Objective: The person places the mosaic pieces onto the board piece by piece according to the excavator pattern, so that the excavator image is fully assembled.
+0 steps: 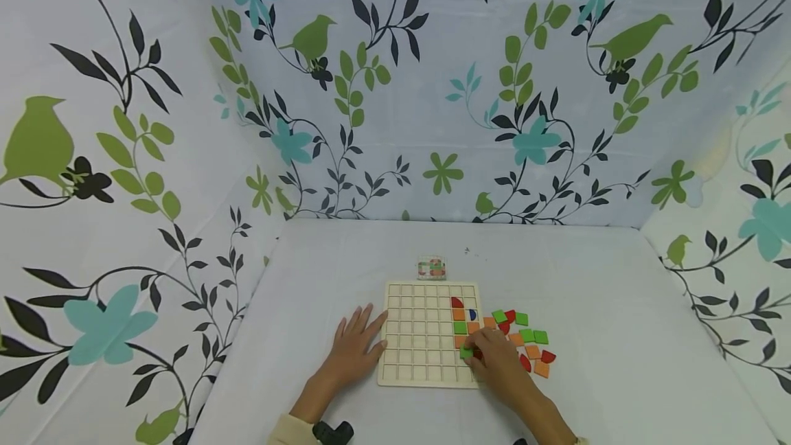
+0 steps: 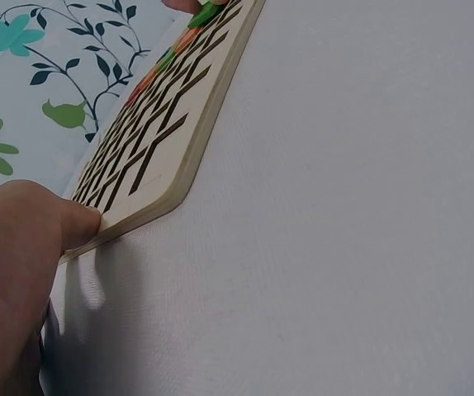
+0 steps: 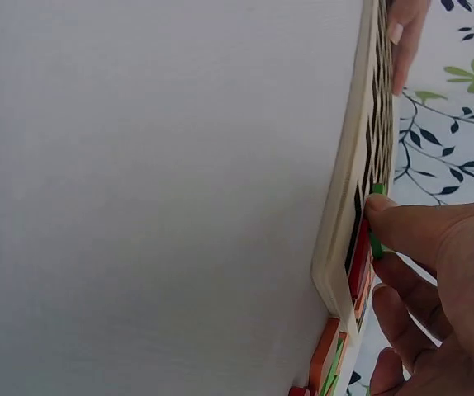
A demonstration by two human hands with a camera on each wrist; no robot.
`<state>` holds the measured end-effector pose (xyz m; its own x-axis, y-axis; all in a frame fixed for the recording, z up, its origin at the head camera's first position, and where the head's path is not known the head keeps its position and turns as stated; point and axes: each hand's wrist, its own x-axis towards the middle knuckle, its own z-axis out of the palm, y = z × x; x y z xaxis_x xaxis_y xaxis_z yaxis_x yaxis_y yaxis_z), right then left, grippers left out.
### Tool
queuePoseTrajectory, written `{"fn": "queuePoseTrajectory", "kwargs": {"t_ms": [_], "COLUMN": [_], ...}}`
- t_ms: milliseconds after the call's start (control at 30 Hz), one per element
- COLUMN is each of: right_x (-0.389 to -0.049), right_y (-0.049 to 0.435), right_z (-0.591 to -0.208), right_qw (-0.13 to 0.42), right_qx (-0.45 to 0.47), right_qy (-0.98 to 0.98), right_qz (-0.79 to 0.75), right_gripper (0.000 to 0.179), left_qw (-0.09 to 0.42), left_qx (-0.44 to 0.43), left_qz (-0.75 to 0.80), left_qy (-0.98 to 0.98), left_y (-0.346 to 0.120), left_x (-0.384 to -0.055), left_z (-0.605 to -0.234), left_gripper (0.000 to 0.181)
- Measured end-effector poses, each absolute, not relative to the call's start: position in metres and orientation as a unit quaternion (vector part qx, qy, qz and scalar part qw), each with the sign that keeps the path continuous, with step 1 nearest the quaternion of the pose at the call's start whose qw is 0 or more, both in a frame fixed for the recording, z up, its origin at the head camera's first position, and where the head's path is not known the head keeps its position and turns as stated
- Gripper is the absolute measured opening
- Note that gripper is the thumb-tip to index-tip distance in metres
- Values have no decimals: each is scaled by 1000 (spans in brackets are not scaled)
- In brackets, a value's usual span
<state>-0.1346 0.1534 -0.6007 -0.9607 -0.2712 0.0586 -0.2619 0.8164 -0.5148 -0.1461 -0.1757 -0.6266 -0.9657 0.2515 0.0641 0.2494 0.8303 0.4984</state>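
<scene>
Thin flat green tile [image 3: 377,190], likely light and stiff, suits the right hand [image 1: 498,360] pinching its edges, left hand [image 1: 353,349] outspread.

I'm looking into a small draped booth built round a table; whether it sits in a home or a lab, I can't tell. Pale cloth sheeting [image 1: 408,108] printed with green birds, teal flowers and black leafy branches hangs at the back and on both sides, like curtain walls. Between them spreads a plain white table surface [image 1: 618,307], bearing a square, pale wooden gridded board [image 1: 417,335] and small flat red, orange and green pieces [image 1: 542,369].
</scene>
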Motion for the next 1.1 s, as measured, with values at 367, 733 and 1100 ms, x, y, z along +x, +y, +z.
{"fn": "queuePoseTrajectory", "kwargs": {"t_ms": [367, 733, 1100], "right_x": [-135, -139, -136], "right_y": [149, 147, 145], "right_z": [-597, -599, -597], "right_qw": [-26, -39, -36], "right_qx": [-184, -196, -199], "right_qy": [953, 956, 958], "right_qz": [-238, -214, -204], "right_gripper": [23, 24, 24], "left_qw": [18, -4, 27], "left_qx": [126, 135, 122], "left_qz": [254, 276, 248], "left_qy": [959, 952, 961], "left_y": [-177, -177, -177], "left_x": [-146, -145, -146], "left_z": [-621, -624, -621], "left_gripper": [57, 57, 58]}}
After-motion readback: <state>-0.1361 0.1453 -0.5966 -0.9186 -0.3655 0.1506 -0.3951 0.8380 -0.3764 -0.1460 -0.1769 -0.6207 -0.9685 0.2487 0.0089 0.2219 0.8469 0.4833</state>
